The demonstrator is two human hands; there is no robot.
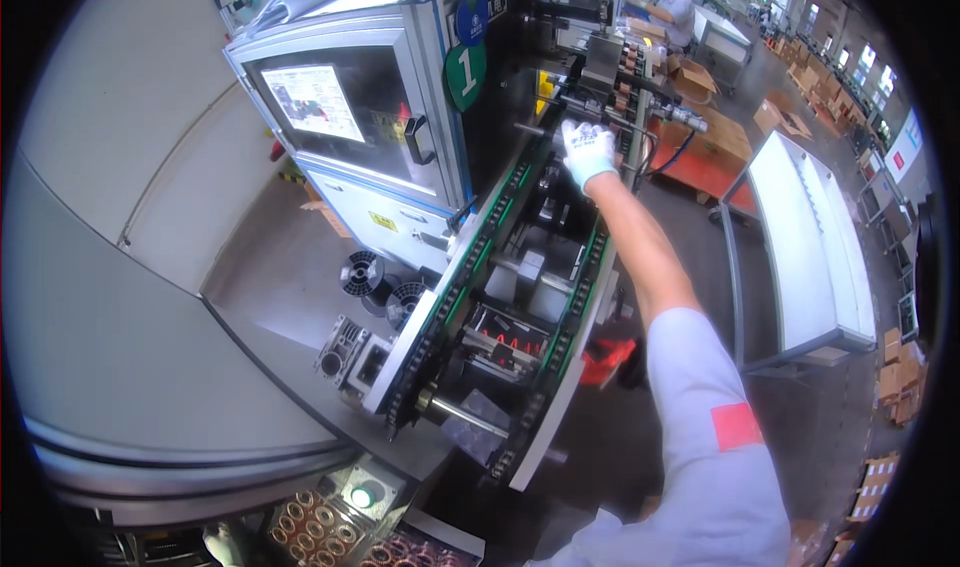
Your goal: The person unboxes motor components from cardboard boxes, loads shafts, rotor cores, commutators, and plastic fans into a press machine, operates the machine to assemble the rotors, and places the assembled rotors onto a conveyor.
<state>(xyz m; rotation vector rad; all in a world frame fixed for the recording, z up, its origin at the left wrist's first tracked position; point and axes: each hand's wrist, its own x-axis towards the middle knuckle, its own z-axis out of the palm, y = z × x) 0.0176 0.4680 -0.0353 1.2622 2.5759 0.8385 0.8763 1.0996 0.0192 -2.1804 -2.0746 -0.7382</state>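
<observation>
"Where's my right hand (590,155)?"

"Stretched over the chain conveyor (402,350), fingers bent; I can't tell whether they grip anything. The copper-coloured parts (631,63) sit in a row just beyond it."

"And my left hand (222,544)?"

"At the lower edge, near the copper-wound rings (313,529). Too little shows to judge its grip."

"How should I work there?"

"I'd keep the wrist high, the glove fingertips off the chains, and move slowly at full reach."
</observation>
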